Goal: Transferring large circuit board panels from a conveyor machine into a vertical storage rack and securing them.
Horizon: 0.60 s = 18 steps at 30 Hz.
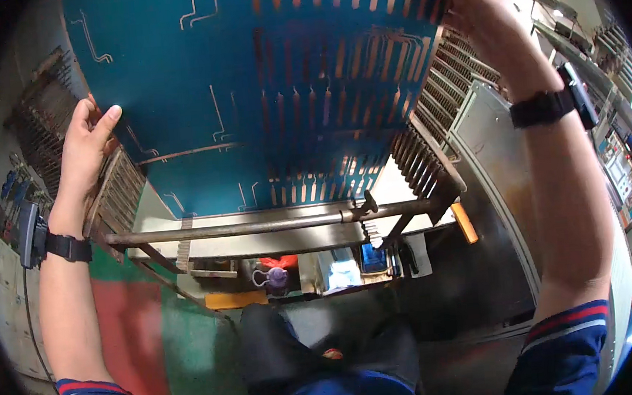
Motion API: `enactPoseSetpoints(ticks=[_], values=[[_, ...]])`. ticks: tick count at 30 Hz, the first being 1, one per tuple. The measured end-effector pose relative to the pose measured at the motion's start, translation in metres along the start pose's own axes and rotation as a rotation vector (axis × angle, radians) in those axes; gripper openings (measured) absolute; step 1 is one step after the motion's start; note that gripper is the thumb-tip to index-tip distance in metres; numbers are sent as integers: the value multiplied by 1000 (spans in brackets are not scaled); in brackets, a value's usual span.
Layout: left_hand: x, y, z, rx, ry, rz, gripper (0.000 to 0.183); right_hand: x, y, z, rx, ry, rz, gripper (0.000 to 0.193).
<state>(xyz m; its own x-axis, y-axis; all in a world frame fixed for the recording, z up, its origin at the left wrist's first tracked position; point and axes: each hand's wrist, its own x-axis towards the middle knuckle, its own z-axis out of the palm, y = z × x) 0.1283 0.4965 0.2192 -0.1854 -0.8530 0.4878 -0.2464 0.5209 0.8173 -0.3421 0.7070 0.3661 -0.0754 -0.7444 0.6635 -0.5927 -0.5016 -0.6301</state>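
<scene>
A large blue circuit board panel (172, 68) with copper-coloured strips and thin traces stands upright in front of me, between the toothed sides of a metal rack (273, 224). My left hand (89, 141) is closed on the panel's left edge, thumb on the near face and the other fingers partly hidden behind. Higher up, my right hand (475, 7) grips the right edge near the top corner, its fingertips on the near face. The panel's top runs out of view. Its lower edge sits behind the rack's front bar, close to a pale surface.
Slotted rack sides rise at left (111, 191) and right (425, 163). Below, a shelf holds a purple lidded container (272, 278), a blue box (373, 258) and a red item (279, 262). A grey metal cabinet (487, 154) stands at right. The floor (129, 323) is red and green.
</scene>
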Motion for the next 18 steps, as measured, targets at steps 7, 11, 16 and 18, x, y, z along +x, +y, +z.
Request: enactPoseSetpoints(ticks=[7,11,16,18], values=[[13,-20,-12,95,-75,56,23,-17,11,6,-38,42,194,31],[5,-12,-8,62,-58,60,21,-36,8,12,-29,58,286,37],[0,-5,-8,91,-54,61,19,-58,-27,28,-409,435,-214,42],[2,-18,-11,122,-21,102,20,-95,-31,60,-605,126,-279,25]])
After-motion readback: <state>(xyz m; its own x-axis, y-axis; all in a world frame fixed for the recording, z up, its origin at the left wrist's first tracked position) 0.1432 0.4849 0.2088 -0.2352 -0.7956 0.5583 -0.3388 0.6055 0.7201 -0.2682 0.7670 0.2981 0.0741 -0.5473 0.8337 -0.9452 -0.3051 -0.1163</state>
